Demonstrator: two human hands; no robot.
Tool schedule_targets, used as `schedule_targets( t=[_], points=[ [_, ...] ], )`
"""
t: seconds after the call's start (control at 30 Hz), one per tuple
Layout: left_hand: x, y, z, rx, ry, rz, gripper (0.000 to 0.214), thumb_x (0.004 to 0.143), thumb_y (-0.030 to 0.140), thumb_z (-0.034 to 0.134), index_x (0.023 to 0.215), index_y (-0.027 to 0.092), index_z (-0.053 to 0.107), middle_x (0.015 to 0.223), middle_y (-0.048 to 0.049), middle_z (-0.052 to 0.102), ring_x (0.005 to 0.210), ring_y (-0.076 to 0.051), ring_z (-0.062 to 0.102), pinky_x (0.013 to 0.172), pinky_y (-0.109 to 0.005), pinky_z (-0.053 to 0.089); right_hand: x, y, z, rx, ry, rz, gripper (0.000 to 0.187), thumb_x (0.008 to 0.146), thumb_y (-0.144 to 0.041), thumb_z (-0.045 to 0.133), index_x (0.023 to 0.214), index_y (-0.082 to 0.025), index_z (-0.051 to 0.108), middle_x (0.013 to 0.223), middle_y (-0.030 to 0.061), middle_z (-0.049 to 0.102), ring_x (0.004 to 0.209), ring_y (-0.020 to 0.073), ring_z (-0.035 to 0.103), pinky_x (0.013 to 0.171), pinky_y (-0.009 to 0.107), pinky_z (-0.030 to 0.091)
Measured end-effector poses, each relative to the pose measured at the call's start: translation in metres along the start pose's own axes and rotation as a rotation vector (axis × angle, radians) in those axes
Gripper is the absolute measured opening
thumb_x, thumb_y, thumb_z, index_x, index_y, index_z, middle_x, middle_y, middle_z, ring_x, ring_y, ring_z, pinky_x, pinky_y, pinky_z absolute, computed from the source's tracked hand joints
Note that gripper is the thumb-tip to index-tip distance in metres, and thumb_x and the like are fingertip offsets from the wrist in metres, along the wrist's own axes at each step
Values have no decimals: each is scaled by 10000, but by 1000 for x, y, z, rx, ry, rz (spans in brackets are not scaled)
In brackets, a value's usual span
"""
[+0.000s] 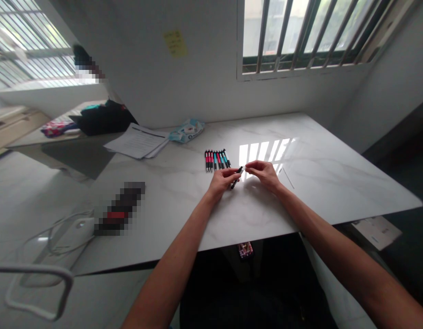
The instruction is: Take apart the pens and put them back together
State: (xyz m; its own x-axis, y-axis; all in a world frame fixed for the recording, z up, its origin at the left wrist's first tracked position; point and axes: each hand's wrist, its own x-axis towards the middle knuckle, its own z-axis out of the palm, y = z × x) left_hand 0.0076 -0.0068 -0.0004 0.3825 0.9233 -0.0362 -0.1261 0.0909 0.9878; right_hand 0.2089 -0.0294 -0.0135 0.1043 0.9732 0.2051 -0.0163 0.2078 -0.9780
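My left hand [219,183] is closed around a dark pen [236,179], which tilts with its upper end toward my right hand. Close to that end, the fingertips of my right hand [262,172] are pinched together; what sits between them is too small to make out. Just beyond my left hand, a row of several pens [216,160] with red, teal and black barrels lies side by side on the white marbled table [184,214]. To the right of my right hand lies a thin, pale stick-like piece [288,178].
Toward the wall are a blue-and-white wipes packet [187,131] and stacked printed papers [139,140]. At the left, a blurred dark object [120,210] lies near a white power strip with cables [69,237]. Window light reflects off the table behind my hands.
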Motion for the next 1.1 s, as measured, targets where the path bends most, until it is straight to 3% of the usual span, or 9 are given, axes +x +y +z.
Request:
schedule_targets(
  t=[0.3,0.57,0.63,0.7,0.8,0.9,1.0,1.1],
  points=[
    [-2,1,0,36,-30,15,442,638,380,932,999,147,830,863,-81,785,695,-147,649,700,-289,515,0,-3,-1,-43,-122,24,408,717,-510,861,976,-195,835,885,74,811,798,209,721,774,346,580],
    [0,0,-1,-14,3,12,477,612,385,951,997,136,819,894,-93,794,725,-156,682,745,-303,536,-6,-7,-1,-163,-176,-59,450,787,-533,811,1103,-213,804,945,69,803,840,221,737,788,362,604],
    [2,-3,-2,-44,23,2,511,594,393,961,1004,128,809,895,-95,793,734,-159,691,752,-306,539,-8,-12,-5,-262,-140,-121,423,808,-527,798,1102,-224,792,926,64,790,836,222,740,787,373,617],
    [4,-6,-4,-69,32,-11,539,577,399,969,1009,124,801,889,-93,790,737,-157,696,752,-304,539,-11,-18,-16,-405,-38,-198,346,852,-517,759,1033,-224,792,894,62,777,805,222,735,782,388,623],
    [5,-9,-5,-97,37,-33,554,556,389,981,1009,129,797,890,-86,788,743,-152,699,750,-298,539,-14,-26,-50,-631,111,-275,278,907,-478,697,959,-220,788,879,65,771,751,221,720,773,400,612],
    [6,-9,-4,-107,35,-36,538,557,372,984,1003,133,799,888,-81,786,747,-148,698,756,-295,540,-20,-30,-93,-859,134,-282,297,947,-444,620,904,-214,802,914,85,780,732,225,717,752,392,579],
    [6,-8,-4,-111,19,-28,519,568,359,980,997,128,801,875,-79,784,738,-143,692,759,-292,537,-30,-29,-129,-1057,202,-161,306,907,-485,666,880,-220,816,851,84,791,729,249,726,741,388,552],
    [6,-9,-4,-110,11,-20,515,569,354,979,995,125,801,876,-77,785,730,-136,687,752,-284,533,-43,-26,-147,-1207,179,31,364,797,-566,770,881,-217,826,802,85,792,693,262,721,673,366,525]
  ],
)
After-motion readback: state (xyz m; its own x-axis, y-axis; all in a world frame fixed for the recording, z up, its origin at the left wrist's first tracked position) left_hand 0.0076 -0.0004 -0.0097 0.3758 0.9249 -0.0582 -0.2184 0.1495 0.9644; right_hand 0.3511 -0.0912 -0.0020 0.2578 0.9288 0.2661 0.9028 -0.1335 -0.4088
